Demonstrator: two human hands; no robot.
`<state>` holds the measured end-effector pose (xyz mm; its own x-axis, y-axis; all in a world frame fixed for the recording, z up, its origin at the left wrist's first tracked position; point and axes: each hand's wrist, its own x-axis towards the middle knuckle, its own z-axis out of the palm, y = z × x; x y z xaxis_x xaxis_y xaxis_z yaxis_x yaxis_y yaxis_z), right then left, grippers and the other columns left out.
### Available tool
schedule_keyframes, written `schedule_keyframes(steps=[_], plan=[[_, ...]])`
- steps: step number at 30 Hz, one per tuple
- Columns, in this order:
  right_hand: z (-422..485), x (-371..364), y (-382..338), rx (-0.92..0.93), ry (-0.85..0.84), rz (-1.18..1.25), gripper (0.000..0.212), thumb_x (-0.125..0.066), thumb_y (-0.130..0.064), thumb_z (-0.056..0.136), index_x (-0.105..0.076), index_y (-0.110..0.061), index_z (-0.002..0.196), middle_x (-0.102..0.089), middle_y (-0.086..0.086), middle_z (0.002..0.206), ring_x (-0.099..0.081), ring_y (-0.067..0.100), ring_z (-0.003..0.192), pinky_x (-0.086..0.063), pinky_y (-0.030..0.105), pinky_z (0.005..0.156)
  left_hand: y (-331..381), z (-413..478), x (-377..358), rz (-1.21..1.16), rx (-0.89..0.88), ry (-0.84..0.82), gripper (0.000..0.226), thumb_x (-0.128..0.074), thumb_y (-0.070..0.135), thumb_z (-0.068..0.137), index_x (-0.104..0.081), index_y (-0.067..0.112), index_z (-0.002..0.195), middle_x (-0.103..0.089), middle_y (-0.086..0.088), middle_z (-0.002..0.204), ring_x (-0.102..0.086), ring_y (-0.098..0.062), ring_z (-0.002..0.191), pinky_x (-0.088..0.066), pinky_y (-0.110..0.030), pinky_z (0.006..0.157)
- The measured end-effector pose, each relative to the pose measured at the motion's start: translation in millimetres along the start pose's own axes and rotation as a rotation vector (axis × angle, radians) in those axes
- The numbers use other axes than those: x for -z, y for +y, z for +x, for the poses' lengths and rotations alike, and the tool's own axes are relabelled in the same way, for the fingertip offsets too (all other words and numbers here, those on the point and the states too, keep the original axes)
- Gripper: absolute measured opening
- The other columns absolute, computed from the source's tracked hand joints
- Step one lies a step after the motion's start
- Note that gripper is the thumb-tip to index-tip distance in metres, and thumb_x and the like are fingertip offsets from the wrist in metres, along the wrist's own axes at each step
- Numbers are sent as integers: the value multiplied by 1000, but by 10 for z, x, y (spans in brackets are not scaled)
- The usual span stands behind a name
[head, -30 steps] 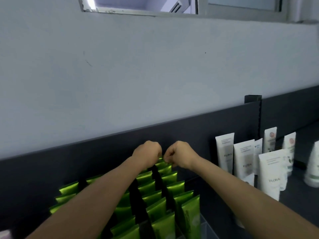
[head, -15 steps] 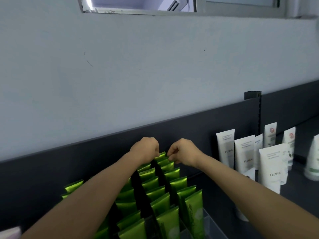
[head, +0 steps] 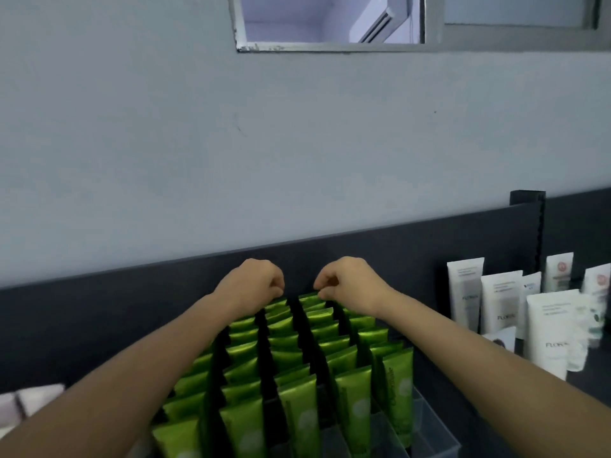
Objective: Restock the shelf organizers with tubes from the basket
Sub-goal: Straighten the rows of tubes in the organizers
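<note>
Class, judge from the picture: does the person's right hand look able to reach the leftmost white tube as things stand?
Probably yes. The right hand is at the back green tubes, and nothing stands in the gap between it and the leftmost white tube to its right.

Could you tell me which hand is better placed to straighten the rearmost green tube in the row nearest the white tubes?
The right hand, probably: it is curled over the back of the right-hand rows of green tubes, nearest the white tubes. The left hand hangs over the left rows, farther off.
</note>
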<state>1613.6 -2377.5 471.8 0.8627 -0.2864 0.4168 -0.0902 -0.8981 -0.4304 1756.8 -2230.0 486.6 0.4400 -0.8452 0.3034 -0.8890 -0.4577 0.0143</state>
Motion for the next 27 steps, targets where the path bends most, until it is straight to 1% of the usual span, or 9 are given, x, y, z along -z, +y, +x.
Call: schedule_keyframes(steps=[2,4,7,9,12,14,18,21,27], plan=[[24,-72,-156,65,-69,-36,19,-67,-17,85,-72,-16,104,-69,-1,103,-57,8,89,-42,18,79,-108,-204,59,0,25,13,12,-62,24,88,-71,21,95,-67,4,102,-60,-15,97,-50,-36,88],[63,-158,-283,120,-136,-105,19,-65,-17,87,-72,-15,105,-69,0,106,-60,12,94,-45,21,81,-207,-387,101,-7,53,28,13,-62,24,87,-72,21,96,-69,4,100,-61,-15,96,-50,-35,86],[136,-308,-372,154,-200,-227,19,-61,-14,88,-71,-12,104,-69,5,109,-61,21,102,-51,34,90,-316,-598,129,-29,95,49,13,-62,24,87,-72,22,94,-70,6,99,-62,-13,93,-51,-34,85],[181,-399,-378,143,-228,-292,17,-60,-12,87,-71,-11,99,-68,8,104,-62,25,98,-53,41,85,-359,-705,131,-44,101,56,12,-62,25,88,-72,23,94,-70,8,98,-62,-11,91,-51,-33,85],[241,-496,-361,124,-248,-351,12,-59,-11,84,-70,-14,89,-68,8,97,-63,27,91,-55,41,79,-365,-821,128,-67,83,70,13,-62,24,89,-73,22,95,-70,9,96,-63,-8,88,-52,-30,85],[264,-539,-353,110,-250,-354,16,-57,-9,84,-71,-17,86,-69,8,95,-65,28,88,-56,41,76,-353,-862,118,-67,73,78,14,-62,26,89,-74,21,96,-70,9,95,-63,-7,88,-52,-29,84],[286,-589,-333,97,-240,-352,20,-55,-7,84,-72,-15,86,-70,9,94,-65,28,87,-56,40,76,-356,-879,74,-74,79,80,15,-62,28,89,-73,22,95,-70,9,94,-63,-7,86,-53,-32,82],[301,-598,-310,96,-235,-343,19,-55,-8,85,-73,-12,89,-70,8,96,-65,27,87,-57,42,78,-361,-873,52,-75,85,69,14,-61,29,89,-72,23,96,-70,10,94,-62,-7,86,-54,-33,82],[316,-625,-297,76,-231,-329,20,-55,-8,85,-74,-14,89,-70,8,97,-66,28,86,-57,43,78,-328,-869,35,-89,81,47,15,-60,27,91,-72,21,98,-69,9,96,-62,-7,86,-54,-34,83]])
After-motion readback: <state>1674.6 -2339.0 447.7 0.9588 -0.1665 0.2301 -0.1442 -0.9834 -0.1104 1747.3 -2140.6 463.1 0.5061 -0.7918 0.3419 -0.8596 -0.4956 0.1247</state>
